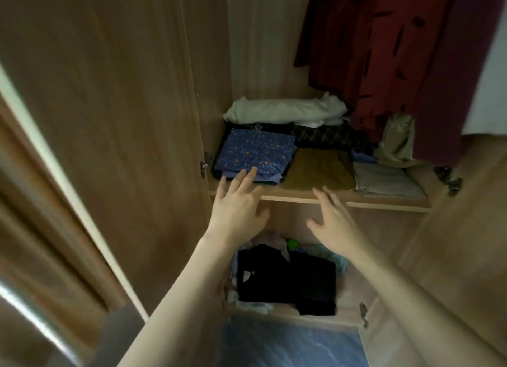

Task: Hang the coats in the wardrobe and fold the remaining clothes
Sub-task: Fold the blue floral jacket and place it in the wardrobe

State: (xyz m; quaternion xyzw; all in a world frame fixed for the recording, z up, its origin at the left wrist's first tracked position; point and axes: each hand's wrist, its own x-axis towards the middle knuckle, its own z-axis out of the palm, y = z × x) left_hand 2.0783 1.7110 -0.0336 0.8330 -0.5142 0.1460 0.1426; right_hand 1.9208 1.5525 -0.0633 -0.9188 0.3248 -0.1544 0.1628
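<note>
Inside the open wardrobe, a folded blue dotted garment point(255, 154) lies on the left of the wooden shelf point(301, 195). Beside it sit a folded olive-brown piece point(319, 169) and a folded grey piece point(386, 181). A pale rolled cloth point(285, 110) and dark clothes lie behind them. Red coats point(384, 45) hang at the upper right. My left hand point(238, 204) has straight spread fingers whose tips reach the front edge of the blue garment. My right hand point(333, 218) hovers with spread fingers at the shelf's front edge and holds nothing.
Folded black clothes point(285, 276) lie on a heap of mixed garments in the lower compartment. The left wardrobe door point(96, 119) stands open beside my left arm, the right door point(466, 229) beside my right arm. Blue marbled floor point(290, 347) shows below.
</note>
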